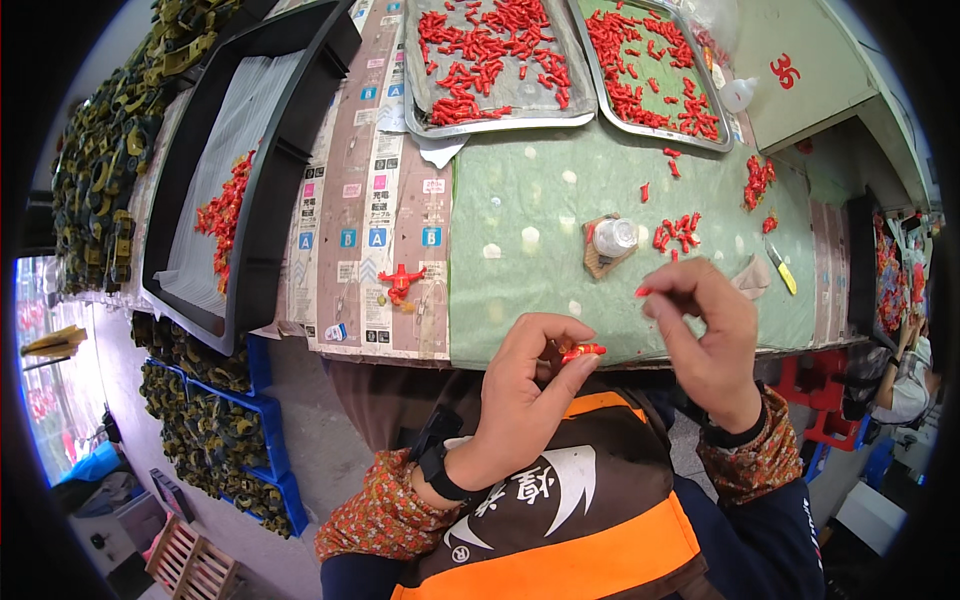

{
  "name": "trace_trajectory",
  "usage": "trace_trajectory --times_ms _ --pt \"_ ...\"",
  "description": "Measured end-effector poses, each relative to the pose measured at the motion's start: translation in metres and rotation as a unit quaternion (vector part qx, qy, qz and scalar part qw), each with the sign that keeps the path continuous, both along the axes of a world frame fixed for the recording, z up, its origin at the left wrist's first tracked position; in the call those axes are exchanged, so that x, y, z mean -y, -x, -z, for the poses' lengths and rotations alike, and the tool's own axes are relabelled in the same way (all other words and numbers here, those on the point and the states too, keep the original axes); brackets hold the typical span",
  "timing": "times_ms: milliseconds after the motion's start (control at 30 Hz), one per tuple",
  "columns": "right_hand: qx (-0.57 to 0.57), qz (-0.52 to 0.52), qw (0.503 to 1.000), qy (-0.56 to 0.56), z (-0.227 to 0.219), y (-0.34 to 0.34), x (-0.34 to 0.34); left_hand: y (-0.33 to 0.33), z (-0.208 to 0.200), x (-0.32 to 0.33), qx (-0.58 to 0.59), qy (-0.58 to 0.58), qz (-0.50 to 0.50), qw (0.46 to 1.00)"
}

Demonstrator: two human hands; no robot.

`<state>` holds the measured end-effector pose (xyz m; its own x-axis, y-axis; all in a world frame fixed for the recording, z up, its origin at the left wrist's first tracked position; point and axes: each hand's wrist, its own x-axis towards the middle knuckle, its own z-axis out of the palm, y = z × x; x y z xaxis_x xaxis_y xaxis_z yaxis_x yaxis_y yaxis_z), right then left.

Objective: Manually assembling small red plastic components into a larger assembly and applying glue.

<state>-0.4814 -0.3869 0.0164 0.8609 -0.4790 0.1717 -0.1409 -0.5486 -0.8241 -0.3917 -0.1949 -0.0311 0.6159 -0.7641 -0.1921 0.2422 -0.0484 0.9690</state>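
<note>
My left hand (522, 392) is closed on a small red plastic figure part (583, 352) with yellow marks, pinched between thumb and fingers near the table's front edge. To the right and slightly higher, my right hand (712, 335) pinches a tiny red plastic piece (642, 292) at its fingertips. The two pieces are apart. Beyond my hands stands a small clear jar (614, 238) on a brown wedge-like pad (597, 262). A loose cluster of red pieces (680, 233) lies just right of it. On the table to the left rests a red winged-looking figure (402, 283).
Two metal trays (500, 124) (655, 130) of red pieces stand at the back. A black bin (290, 160) with red-yellow parts is at left, beside heaped dark-green and yellow parts (100, 180). A yellow cutter knife (781, 268) lies at right. Blue crates (270, 430) stand below left.
</note>
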Motion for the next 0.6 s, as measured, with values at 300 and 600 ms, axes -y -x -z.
trace_trajectory --times_ms 300,600 --pt "0.015 -0.002 0.966 0.257 0.012 -0.029 0.027 -0.007 0.006 -0.007 -0.177 0.046 -0.027 0.983" --pt "0.002 -0.045 0.928 0.371 0.018 -0.041 0.026 -0.013 0.009 -0.009 -0.197 0.043 -0.038 0.979"
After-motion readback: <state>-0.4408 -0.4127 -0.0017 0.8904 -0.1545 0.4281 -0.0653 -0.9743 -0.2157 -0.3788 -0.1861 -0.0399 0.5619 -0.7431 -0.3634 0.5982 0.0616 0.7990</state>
